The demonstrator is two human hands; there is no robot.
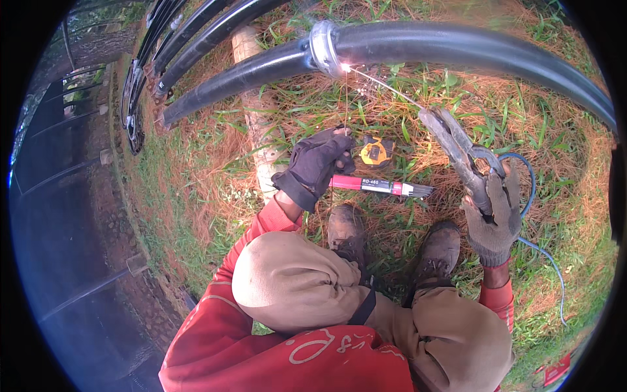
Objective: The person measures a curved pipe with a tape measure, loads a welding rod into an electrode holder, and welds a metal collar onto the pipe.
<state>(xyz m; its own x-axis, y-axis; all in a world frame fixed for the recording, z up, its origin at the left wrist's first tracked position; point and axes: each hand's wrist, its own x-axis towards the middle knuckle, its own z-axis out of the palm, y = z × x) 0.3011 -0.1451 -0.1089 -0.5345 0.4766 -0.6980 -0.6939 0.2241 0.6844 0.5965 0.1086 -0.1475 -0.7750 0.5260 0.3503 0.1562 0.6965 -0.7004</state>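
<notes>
My right hand (496,219), in a knitted work glove, grips a welding electrode holder (457,147). From its jaws a thin welding electrode (392,89) reaches up and left to a silvery metal collar (322,49) around a black pipe (444,46). A bright arc glows where the electrode tip meets the collar's lower edge. Dark-gloved and closed, my left hand (312,163) is below the collar. A thin wire (346,101) runs from near the arc down to its fingers, which seem to pinch it. Beside that hand lies a yellow-and-black tape measure (376,151).
A red pack of welding electrodes (366,184) lies above my boots (346,228). Blue cable (548,255) trails across the grass at right. A pale log (260,124) passes under the pipe. More black pipes (202,49) stand upper left; a dark sheeted structure (72,215) fills the left side.
</notes>
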